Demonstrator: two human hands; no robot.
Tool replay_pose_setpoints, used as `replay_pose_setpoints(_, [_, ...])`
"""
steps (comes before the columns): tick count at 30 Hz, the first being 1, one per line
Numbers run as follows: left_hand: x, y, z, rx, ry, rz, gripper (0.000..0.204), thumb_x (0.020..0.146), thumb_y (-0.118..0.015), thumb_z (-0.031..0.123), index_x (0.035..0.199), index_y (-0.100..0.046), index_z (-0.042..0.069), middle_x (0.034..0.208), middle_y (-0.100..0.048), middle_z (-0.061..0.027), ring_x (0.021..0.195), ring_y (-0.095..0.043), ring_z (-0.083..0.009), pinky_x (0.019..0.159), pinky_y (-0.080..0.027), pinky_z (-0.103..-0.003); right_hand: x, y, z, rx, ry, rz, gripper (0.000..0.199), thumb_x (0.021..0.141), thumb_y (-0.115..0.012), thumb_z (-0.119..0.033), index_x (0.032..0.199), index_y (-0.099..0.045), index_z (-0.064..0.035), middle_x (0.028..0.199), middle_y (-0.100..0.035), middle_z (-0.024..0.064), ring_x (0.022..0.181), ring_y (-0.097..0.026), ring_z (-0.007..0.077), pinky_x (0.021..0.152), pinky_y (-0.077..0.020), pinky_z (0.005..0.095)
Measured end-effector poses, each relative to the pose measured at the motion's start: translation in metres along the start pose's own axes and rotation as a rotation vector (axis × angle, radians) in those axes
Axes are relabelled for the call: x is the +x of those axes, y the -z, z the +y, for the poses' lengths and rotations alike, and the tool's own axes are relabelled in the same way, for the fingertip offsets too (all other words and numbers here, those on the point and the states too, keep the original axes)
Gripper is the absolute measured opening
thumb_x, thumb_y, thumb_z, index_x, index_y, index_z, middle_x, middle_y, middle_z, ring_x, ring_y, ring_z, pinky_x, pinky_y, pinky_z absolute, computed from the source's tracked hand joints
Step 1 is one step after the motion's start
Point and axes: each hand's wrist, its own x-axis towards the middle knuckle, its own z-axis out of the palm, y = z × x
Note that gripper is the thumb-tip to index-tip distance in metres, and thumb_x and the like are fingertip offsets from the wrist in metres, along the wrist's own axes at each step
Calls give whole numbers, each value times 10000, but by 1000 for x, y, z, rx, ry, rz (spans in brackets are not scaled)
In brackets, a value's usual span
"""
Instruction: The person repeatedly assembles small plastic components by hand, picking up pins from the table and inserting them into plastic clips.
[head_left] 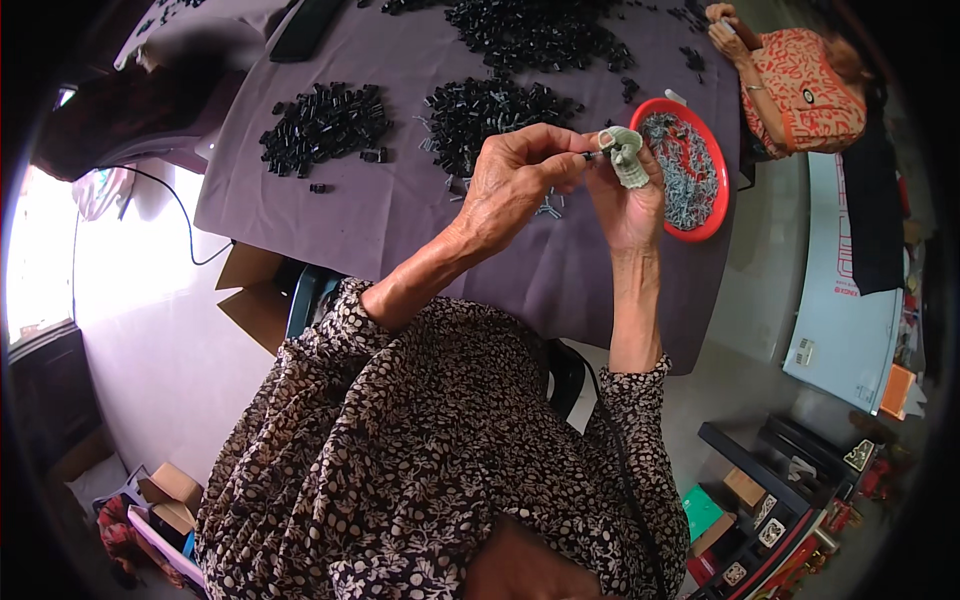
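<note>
My left hand (500,190) is closed, its thumb and fingertips pinching a small black plastic part (588,156). Just to its right, my right hand (632,210) is raised with bent fingers, palm side toward me. Pale green ribbed cloth (628,165) covers some of its fingertips, which meet the left fingertips at the black part. What else the right fingers grip is hidden by the cloth. Beyond the hands lies a pile of small black parts (480,120) mixed with thin grey pieces. A red basin (722,200) full of thin grey pieces stands beside my right hand.
More black parts lie heaped at the left (325,130) and far middle (535,35) of the cloth-covered table (420,230). A dark flat object (305,30) rests at the far left. Another person (805,95) is at the right. A cardboard box (250,290) stands below the table's left edge.
</note>
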Motion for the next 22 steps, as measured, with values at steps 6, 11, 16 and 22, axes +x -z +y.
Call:
replay_pose_setpoints(6, [-3, -2, 3, 19, -29, -4, 174, 825, -578, 70, 972, -618, -13, 837, -629, -51, 684, -535, -79, 661, -459, -226, -1, 4, 4, 230, -87, -35, 197, 805, -553, -88, 967, -593, 16, 918, -611, 112, 907, -575, 214, 824, -460, 337])
replay_pose_setpoints(11, [-3, -1, 4, 48, -30, -7, 176, 819, -579, 68, 971, -626, -7, 817, -625, -51, 684, -530, -77, 657, -453, -219, -2, -1, 3, 190, -89, -18, 188, 807, -557, -91, 963, -590, 9, 926, -611, 103, 871, -577, 203, 811, -461, 323])
replay_pose_setpoints(16, [-3, 4, 5, 2, 13, 15, 170, 825, -573, 72, 965, -611, -16, 802, -621, -57, 696, -556, -85, 664, -464, -224, -2, -14, -13, -306, 57, 30, 181, 837, -540, -130, 936, -601, 9, 891, -610, 98, 852, -552, 184, 814, -428, 325])
replay_pose_setpoints(22, [-3, 4, 4, -21, 1, 16, 189, 814, -559, 103, 941, -598, -31, 776, -606, -50, 684, -538, -86, 655, -458, -228, -2, -6, -18, -522, 58, 37, 205, 805, -591, -110, 979, -591, -1, 859, -624, 99, 825, -573, 194, 835, -425, 319])
